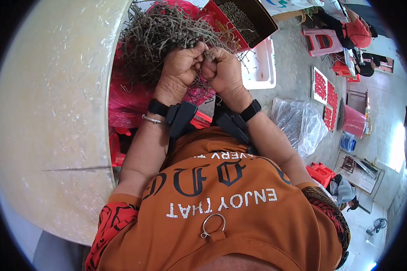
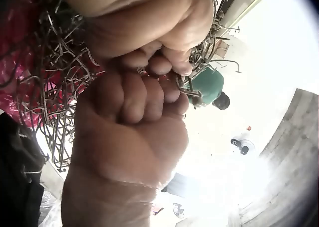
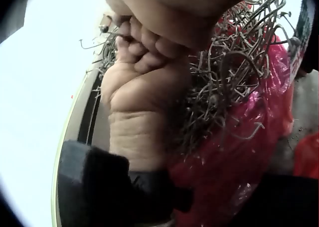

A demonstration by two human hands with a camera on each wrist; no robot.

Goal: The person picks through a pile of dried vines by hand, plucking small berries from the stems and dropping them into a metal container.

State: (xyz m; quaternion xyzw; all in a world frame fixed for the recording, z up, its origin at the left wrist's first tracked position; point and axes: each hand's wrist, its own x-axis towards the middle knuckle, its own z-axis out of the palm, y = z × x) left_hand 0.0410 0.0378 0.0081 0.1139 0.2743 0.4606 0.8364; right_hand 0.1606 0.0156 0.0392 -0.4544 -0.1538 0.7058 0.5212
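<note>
Both fists are up together right now, knuckle against knuckle. My left hand (image 1: 182, 67) and my right hand (image 1: 222, 70) are each curled tight on strands at the near edge of the tangle of stems (image 1: 151, 34). Fingers folded in, thumbs pressed on top. I'd say that's because these stalks are thin and wiry, and a loose hold would let them slide.

From the left wrist a few strands poke out past my fingers (image 2: 149, 95). What exactly is pinched inside the fists is hidden.

The tangle sits heaped on the red bag (image 1: 122, 101), just beside the rim of the counter (image 1: 49, 117) and straight in front of me, so my hands work right at the pile without reaching. The bag spread underneath is probably there to catch whatever drops.

Past my knuckles, the red tray (image 1: 219, 22) holds dark berries (image 1: 242, 20). It looks close enough for an easy reach. The white tray (image 1: 262, 74) lies just beside it, to the right.
</note>
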